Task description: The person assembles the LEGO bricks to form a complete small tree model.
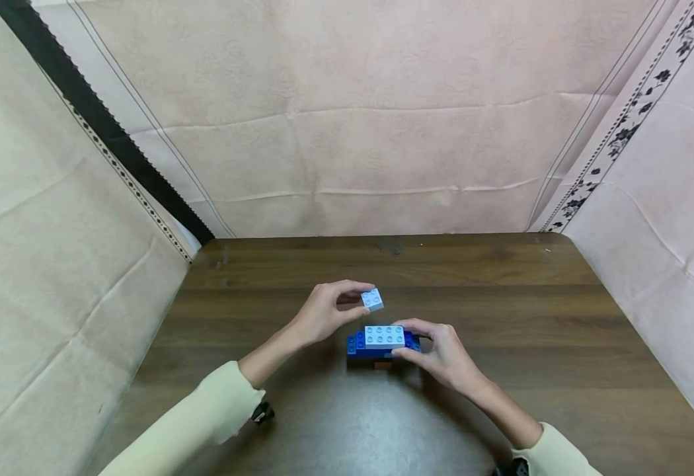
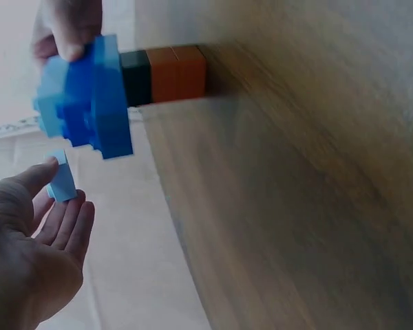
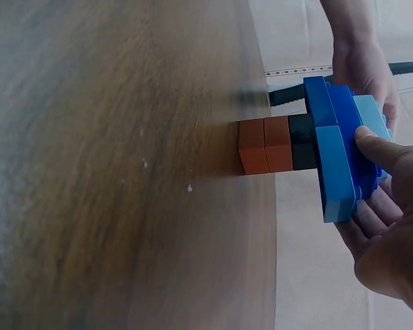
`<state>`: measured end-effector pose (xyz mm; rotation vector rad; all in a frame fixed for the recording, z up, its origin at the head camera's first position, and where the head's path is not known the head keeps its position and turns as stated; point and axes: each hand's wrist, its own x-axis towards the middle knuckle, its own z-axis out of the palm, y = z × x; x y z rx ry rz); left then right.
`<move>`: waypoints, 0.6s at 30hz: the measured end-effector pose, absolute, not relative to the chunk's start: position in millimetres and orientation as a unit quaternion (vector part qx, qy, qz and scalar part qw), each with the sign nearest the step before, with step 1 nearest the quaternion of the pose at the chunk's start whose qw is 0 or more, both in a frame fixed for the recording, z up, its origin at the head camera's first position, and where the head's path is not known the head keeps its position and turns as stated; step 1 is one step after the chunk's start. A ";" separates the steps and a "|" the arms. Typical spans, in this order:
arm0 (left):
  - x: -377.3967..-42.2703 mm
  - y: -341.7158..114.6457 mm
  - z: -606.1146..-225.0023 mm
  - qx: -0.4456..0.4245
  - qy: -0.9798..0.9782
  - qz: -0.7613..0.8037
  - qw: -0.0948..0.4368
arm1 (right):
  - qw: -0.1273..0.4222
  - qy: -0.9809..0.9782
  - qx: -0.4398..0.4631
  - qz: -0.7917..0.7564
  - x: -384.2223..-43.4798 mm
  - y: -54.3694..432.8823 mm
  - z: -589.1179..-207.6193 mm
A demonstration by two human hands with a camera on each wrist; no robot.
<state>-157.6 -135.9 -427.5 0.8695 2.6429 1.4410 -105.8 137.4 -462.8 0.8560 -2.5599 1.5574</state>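
A small light blue toy brick (image 1: 372,299) is pinched between the thumb and fingers of my left hand (image 1: 321,314), just above and left of the brick build. My right hand (image 1: 447,357) grips the right end of that build, thumb in front and fingers behind. Its top is a longer light blue brick (image 1: 385,337) on wider dark blue layers (image 2: 80,89). Below these, a narrow stem of a dark brick (image 2: 135,78) and two orange-brown bricks (image 3: 265,146) stands upright on the table. In the left wrist view the small brick is apart from the build.
The brown wooden table (image 1: 252,277) spreads around the build, its far edge against a pale patterned cloth (image 1: 347,152). More cloth hangs at the left and right sides. A black strip (image 1: 109,125) runs down the left cloth.
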 end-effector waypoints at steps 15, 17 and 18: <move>-122.1 -135.2 -424.1 0.295 0.808 0.507 0.050 | 0.012 -0.822 0.274 0.499 -105.3 137.0 -462.4; -120.4 -134.0 -423.9 0.297 0.805 0.511 0.055 | 0.015 -0.823 0.275 0.496 -105.0 136.7 -462.2; -119.6 -133.4 -423.7 0.297 0.804 0.512 0.056 | 0.016 -0.824 0.275 0.496 -104.8 136.7 -462.0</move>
